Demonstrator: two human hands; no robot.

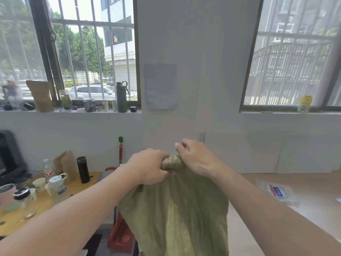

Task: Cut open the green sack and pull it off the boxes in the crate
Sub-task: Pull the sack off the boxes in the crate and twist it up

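sack (177, 215): one, green, held up mid-frame, hanging down between two forearms | left hand (149, 166): fist closed round bunched top | right hand (197, 158): fingers pinched same bunch, just beside | flasks: one black (83, 169) on left surface (55, 202)

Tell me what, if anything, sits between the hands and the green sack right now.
Nothing visible does. The left hand is closed around the bunched top of the green sack, and the right hand grips it beside the left.
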